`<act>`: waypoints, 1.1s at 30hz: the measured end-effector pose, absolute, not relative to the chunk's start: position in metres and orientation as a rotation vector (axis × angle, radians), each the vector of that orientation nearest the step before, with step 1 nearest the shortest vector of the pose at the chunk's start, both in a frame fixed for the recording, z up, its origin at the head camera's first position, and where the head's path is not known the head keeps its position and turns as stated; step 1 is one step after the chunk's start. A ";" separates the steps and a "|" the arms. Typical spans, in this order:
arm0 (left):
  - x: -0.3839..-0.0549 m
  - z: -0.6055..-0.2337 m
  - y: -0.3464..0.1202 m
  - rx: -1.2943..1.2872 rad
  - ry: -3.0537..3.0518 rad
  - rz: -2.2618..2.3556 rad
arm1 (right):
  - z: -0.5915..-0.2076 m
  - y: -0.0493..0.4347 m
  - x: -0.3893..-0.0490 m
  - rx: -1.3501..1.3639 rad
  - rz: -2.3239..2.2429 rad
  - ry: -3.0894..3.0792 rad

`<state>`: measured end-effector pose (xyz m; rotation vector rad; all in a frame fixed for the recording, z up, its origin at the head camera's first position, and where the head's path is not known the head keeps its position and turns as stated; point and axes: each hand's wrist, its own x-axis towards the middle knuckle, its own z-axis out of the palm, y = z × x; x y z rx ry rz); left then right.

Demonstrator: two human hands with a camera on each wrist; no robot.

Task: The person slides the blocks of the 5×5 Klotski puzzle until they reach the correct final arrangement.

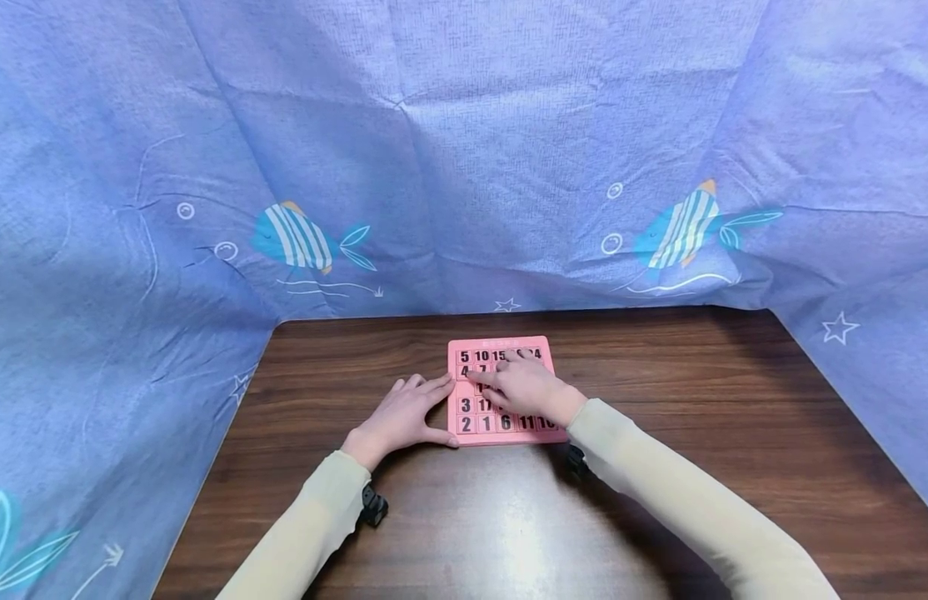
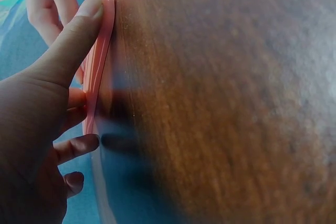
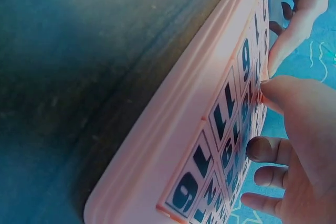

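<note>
A pink number slide puzzle (image 1: 506, 438) lies on the table, its square tiles printed with black numbers. My right hand (image 1: 526, 388) is over the puzzle, index finger stretched to the left column beside the 4 tile (image 1: 465, 372); it hides several tiles. In the right wrist view, that thumb and fingers hover close above the puzzle face (image 3: 181, 109). My left hand (image 1: 399, 417) is spread at the puzzle's left side, index fingertip at the left edge and thumb at the near left corner. The left wrist view shows the thumb (image 2: 79, 30) against the pink side edge.
The brown wooden table (image 1: 659, 367) extends around the puzzle. Behind and at both sides hangs a blue curtain (image 1: 494, 167) with printed fish. Black wrist cameras (image 1: 372, 506) sit beneath the pale sleeves.
</note>
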<state>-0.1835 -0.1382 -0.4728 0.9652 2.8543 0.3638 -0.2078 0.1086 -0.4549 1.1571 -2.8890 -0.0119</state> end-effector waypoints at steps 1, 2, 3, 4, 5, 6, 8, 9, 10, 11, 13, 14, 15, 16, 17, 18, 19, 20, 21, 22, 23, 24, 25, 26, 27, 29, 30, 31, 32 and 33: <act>-0.184 -0.473 -0.138 0.965 2.855 0.365 | -0.455 0.109 -0.208 1.152 -0.010 -2.898; -0.183 -0.473 -0.138 0.967 2.857 0.364 | -0.454 0.108 -0.208 1.153 -0.009 -2.905; -0.183 -0.473 -0.138 0.970 2.859 0.362 | -0.454 0.108 -0.207 1.155 -0.006 -2.911; -0.184 -0.472 -0.137 0.973 2.858 0.365 | -0.454 0.109 -0.206 1.156 -0.005 -2.915; -0.184 -0.472 -0.137 0.976 2.856 0.368 | -0.454 0.109 -0.205 1.158 0.013 -2.921; -0.184 -0.473 -0.136 0.979 2.855 0.368 | -0.454 0.109 -0.203 1.156 0.031 -2.925; -0.183 -0.473 -0.136 0.985 2.846 0.374 | -0.456 0.110 -0.198 1.167 0.077 -2.918; -0.183 -0.473 -0.135 0.986 2.842 0.376 | -0.456 0.111 -0.195 1.181 0.092 -2.908; -0.182 -0.473 -0.135 0.986 2.841 0.378 | -0.457 0.111 -0.192 1.196 0.102 -2.894; -0.182 -0.473 -0.136 0.986 2.843 0.376 | -0.457 0.112 -0.189 1.207 0.115 -2.884; -0.182 -0.474 -0.136 0.987 2.854 0.365 | -0.457 0.113 -0.182 1.245 0.085 -2.848; -0.182 -0.474 -0.137 0.988 2.861 0.362 | -0.457 0.113 -0.178 1.262 0.069 -2.834; -0.182 -0.474 -0.137 0.988 2.869 0.359 | -0.456 0.113 -0.175 1.280 0.046 -2.817; -0.182 -0.474 -0.137 0.989 2.873 0.360 | -0.456 0.113 -0.172 1.293 0.026 -2.804; -0.183 -0.473 -0.137 0.992 2.876 0.360 | -0.455 0.113 -0.169 1.303 0.012 -2.796; -0.183 -0.473 -0.137 0.994 2.877 0.362 | -0.454 0.113 -0.167 1.315 -0.009 -2.785; -0.183 -0.472 -0.138 0.995 2.875 0.369 | -0.454 0.113 -0.165 1.324 -0.019 -2.777; -0.182 -0.472 -0.138 0.995 2.874 0.374 | -0.453 0.113 -0.163 1.327 -0.019 -2.772; -0.182 -0.472 -0.138 0.995 2.872 0.379 | -0.454 0.112 -0.163 1.327 -0.023 -2.767; -0.182 -0.472 -0.138 0.993 2.870 0.378 | -0.454 0.112 -0.162 1.323 -0.024 -2.768; -0.182 -0.472 -0.138 0.991 2.869 0.374 | -0.454 0.112 -0.162 1.318 -0.020 -2.768; -0.182 -0.472 -0.138 0.989 2.867 0.375 | -0.455 0.113 -0.162 1.311 -0.021 -2.765; -0.182 -0.472 -0.138 0.985 2.865 0.372 | -0.456 0.113 -0.163 1.305 -0.020 -2.763; -0.182 -0.472 -0.138 0.982 2.863 0.368 | -0.457 0.113 -0.163 1.302 -0.016 -2.759; -0.182 -0.472 -0.137 0.978 2.861 0.365 | -0.458 0.113 -0.164 1.301 -0.012 -2.754; -0.182 -0.472 -0.137 0.973 2.858 0.370 | -0.460 0.114 -0.167 1.291 0.005 -2.747; -0.182 -0.471 -0.137 0.971 2.858 0.378 | -0.461 0.114 -0.168 1.283 0.019 -2.749; -0.182 -0.471 -0.137 0.968 2.858 0.378 | -0.461 0.114 -0.170 1.276 0.033 -2.754; -0.182 -0.471 -0.137 0.967 2.859 0.378 | -0.461 0.114 -0.171 1.263 0.046 -2.764; -0.182 -0.471 -0.137 0.966 2.859 0.378 | -0.462 0.115 -0.173 1.252 0.053 -2.773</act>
